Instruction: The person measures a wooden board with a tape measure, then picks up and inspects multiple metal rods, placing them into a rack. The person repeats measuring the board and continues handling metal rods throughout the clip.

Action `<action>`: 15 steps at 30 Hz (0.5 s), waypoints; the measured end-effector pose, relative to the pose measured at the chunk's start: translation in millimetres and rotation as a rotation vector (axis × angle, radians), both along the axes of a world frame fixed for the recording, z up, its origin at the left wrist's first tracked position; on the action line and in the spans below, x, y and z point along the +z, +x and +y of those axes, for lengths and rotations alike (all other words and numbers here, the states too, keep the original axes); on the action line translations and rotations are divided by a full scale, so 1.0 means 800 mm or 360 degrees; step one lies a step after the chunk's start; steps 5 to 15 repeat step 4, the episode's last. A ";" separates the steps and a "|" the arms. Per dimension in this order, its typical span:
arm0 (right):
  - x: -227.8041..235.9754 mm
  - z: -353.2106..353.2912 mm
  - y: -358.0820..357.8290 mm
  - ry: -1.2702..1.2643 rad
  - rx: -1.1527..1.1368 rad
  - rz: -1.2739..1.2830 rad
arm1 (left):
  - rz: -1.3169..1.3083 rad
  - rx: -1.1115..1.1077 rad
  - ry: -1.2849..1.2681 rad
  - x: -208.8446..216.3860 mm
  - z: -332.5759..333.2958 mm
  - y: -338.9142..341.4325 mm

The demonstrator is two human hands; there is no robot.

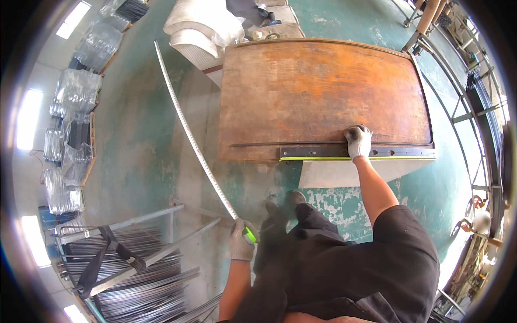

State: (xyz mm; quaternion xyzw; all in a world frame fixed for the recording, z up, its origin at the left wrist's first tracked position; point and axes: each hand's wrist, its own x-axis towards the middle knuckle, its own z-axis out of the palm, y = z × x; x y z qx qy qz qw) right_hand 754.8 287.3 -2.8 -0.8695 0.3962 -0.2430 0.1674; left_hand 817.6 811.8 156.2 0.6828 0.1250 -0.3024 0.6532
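Observation:
My left hand [242,242], in a pale work glove, is closed round a green tape measure [249,235]. Its long white blade [188,132] reaches out bare, far up and to the left, beside the table. My right hand [358,142], gloved in white with dark fingertips, rests on the near part of the brown table [318,86] with its fingers curled. What is under those fingers is hidden. A dark metal strip with holes [318,152] lies along the near edge at my right wrist. Along its front runs a yellow-green line [323,158]. A thin dark rod [285,144] lies just behind the strip.
Thin metal rods [140,285] lie bundled in a frame with a black strap [114,247] at the lower left. Plastic-wrapped bundles [81,91] line the left wall. A white wrapped object [199,21] stands behind the table's left corner. Metal racks [474,116] stand on the right.

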 end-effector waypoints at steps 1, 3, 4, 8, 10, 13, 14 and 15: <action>0.004 0.003 0.006 -0.0093 0.0059 -0.0054 | 0.0051 0.0035 -0.0023 -0.001 0.001 0.004; 0.018 0.028 -0.020 -0.0061 0.0064 0.0228 | 0.0087 0.0059 -0.0062 -0.011 0.011 0.010; 0.017 0.029 -0.026 0.0037 -0.0002 0.0364 | 0.0071 0.0051 -0.0077 -0.025 0.021 0.011; 0.017 0.029 -0.026 0.0037 -0.0002 0.0364 | 0.0071 0.0051 -0.0077 -0.025 0.021 0.011; 0.017 0.029 -0.026 0.0037 -0.0002 0.0364 | 0.0071 0.0051 -0.0077 -0.025 0.021 0.011; 0.017 0.029 -0.026 0.0037 -0.0002 0.0364 | 0.0071 0.0051 -0.0077 -0.025 0.021 0.011; 0.017 0.029 -0.026 0.0037 -0.0002 0.0364 | 0.0071 0.0051 -0.0077 -0.025 0.021 0.011; 0.017 0.029 -0.026 0.0037 -0.0002 0.0364 | 0.0071 0.0051 -0.0077 -0.025 0.021 0.011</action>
